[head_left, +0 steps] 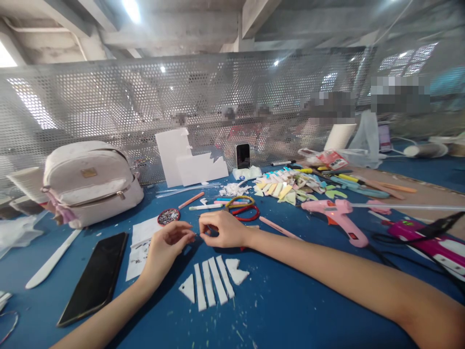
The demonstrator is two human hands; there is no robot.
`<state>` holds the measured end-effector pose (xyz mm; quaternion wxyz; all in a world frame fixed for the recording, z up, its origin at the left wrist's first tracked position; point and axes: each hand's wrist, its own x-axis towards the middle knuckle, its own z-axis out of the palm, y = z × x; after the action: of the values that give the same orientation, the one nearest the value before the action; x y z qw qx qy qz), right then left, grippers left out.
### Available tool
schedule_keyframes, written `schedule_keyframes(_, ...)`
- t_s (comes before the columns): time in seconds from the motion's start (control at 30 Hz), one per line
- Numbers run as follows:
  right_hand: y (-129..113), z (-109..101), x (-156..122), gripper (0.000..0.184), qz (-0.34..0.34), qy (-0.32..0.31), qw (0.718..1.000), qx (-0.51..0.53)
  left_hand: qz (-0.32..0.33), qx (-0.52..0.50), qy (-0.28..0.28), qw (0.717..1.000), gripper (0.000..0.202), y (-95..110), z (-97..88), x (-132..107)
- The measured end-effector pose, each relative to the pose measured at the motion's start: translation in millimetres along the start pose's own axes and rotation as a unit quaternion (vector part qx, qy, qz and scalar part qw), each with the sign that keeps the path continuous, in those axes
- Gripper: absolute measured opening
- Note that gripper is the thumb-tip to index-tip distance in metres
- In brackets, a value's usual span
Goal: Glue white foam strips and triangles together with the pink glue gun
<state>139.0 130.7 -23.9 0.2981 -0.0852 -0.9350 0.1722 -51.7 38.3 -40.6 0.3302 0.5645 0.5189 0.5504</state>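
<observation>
My left hand (167, 241) and my right hand (221, 229) meet over the blue table (290, 300), fingertips pinched together on something too small to make out. Just in front of them lie several white foam strips and triangles (212, 282) in a row. A small round dish of glittery bits (169, 216) sits just beyond my left hand. Red and yellow ring-handled scissors (244, 207) lie behind my right hand.
A black phone (95, 277) lies at left beside white paper (142, 245). A white backpack (89, 182) stands at back left. A pink glue gun (336, 218) lies at right, and beside it are cables. Coloured foam pieces (286, 186), white foam boards (191, 162) and a mesh screen are behind.
</observation>
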Motion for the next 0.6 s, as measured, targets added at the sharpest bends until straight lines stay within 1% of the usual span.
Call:
schedule_keyframes(0.3,-1.8,-1.7,0.2,0.013,0.003,-0.01,1.0,0.009,0.013,-0.001,-0.005,1.0,0.022,2.5,1.9,-2.5)
schedule_keyframes(0.6,-0.3,-2.3,1.5,0.015,0.011,-0.014,1.0,0.017,0.023,0.007,0.005,1.0,0.024,1.0,1.3,-1.5)
